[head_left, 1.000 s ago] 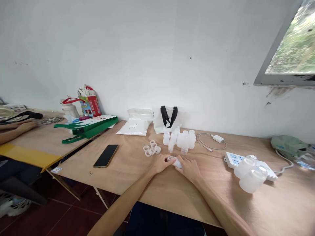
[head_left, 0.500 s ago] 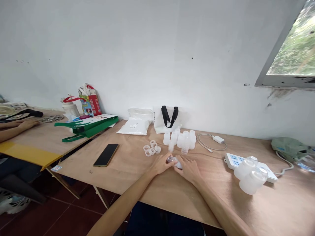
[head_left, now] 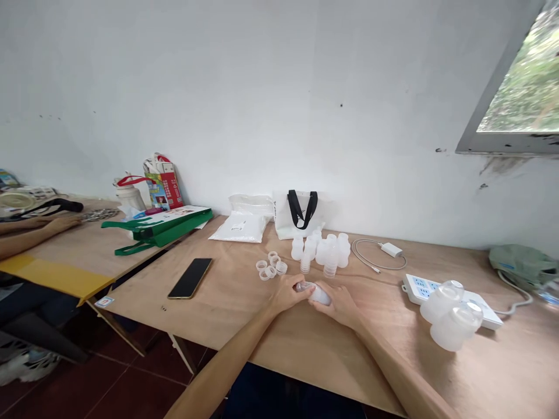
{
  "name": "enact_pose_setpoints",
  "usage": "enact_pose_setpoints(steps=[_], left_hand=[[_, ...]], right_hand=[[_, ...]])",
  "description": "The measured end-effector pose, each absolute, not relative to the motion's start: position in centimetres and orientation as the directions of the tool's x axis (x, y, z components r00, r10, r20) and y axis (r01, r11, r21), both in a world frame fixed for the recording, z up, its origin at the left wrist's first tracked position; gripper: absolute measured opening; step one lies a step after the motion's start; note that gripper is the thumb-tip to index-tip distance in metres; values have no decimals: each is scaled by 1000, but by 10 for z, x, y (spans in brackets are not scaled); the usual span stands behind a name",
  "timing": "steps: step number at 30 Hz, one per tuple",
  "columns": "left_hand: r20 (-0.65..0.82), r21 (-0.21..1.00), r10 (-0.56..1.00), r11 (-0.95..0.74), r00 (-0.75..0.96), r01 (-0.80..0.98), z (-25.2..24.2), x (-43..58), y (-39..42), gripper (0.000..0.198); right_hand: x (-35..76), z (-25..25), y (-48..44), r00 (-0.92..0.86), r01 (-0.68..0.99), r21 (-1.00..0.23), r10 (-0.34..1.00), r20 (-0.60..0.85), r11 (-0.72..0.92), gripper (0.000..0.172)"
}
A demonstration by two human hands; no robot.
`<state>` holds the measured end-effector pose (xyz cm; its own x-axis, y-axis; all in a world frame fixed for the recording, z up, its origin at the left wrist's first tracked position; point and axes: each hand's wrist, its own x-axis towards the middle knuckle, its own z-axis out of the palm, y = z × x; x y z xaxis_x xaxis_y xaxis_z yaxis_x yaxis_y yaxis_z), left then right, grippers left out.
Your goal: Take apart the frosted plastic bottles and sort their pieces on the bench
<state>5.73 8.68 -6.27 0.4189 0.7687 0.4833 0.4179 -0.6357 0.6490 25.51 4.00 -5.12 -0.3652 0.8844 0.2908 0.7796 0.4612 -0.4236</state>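
Observation:
A small translucent white plastic bottle (head_left: pixel 321 295) lies on its side between my hands, just above or on the table's front part; which, I cannot tell. My left hand (head_left: pixel 288 294) is closed around its clear-capped end, which points left. Around the bottle's body my right hand (head_left: pixel 340 305) is curled, thumb along the near side. Just beyond are several loose translucent rings (head_left: pixel 271 266) and a group of uncapped bottles (head_left: pixel 325 249). Two ribbed clear stacks (head_left: pixel 330 267) stand before that group. At the right, two bottles with clear domed caps (head_left: pixel 456 330) stand close together.
A power strip (head_left: pixel 421 286) lies behind the capped bottles, near a white charger with cable (head_left: pixel 392 249). To the left is a black phone (head_left: pixel 191 278). White plastic packages (head_left: pixel 238 227) and a white bag (head_left: pixel 282 224) sit by the wall. Another person's hand (head_left: pixel 63 223) rests at the neighbouring table.
The bottle shows more of its white body between my hands now. My right hand has shifted slightly along it. The whole view has moved a little.

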Motion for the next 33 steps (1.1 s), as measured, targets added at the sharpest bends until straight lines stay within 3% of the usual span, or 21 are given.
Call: enact_pose_setpoints(steps=[3, 5, 7, 9, 14, 18, 22, 26, 30, 33], left_hand=[[551, 690, 763, -645, 338, 329, -59, 63, 87, 47], [580, 752, 799, -600, 158, 272, -54, 63, 91, 47], [556, 819, 829, -532, -63, 216, -47, 61, 98, 43], [515, 853, 845, -489, -145, 181, -39, 58, 106, 34], [561, 794, 825, -559, 68, 237, -18, 69, 118, 34], [633, 702, 767, -625, 102, 341, 9, 98, 130, 31], [627, 602, 749, -639, 212, 479, 37, 131, 145, 25], [537, 508, 769, -623, 347, 596, 43, 155, 152, 19], [308, 474, 841, -540, 444, 695, 26, 167, 156, 27], [258, 488, 863, -504, 435, 712, 12, 166, 155, 31]], right_hand=[[257, -51, 39, -383, 621, -629, 881, 276, 468, 27], [259, -53, 39, -364, 490, -774, 901, 238, 402, 30], [262, -57, 40, -292, 397, -859, 932, 215, 323, 34], [265, -60, 41, -189, 370, -885, 956, 226, 282, 36], [266, -63, 48, -30, 376, -891, 965, 261, 253, 40], [265, -63, 49, 54, 375, -891, 953, 297, 257, 45], [271, -63, 53, 257, 189, -945, 915, 311, 268, 48], [281, -59, 60, 494, -81, -930, 825, 275, 359, 51], [288, -58, 64, 537, -91, -922, 799, 272, 375, 49], [287, -61, 65, 516, -84, -933, 817, 259, 349, 51]])
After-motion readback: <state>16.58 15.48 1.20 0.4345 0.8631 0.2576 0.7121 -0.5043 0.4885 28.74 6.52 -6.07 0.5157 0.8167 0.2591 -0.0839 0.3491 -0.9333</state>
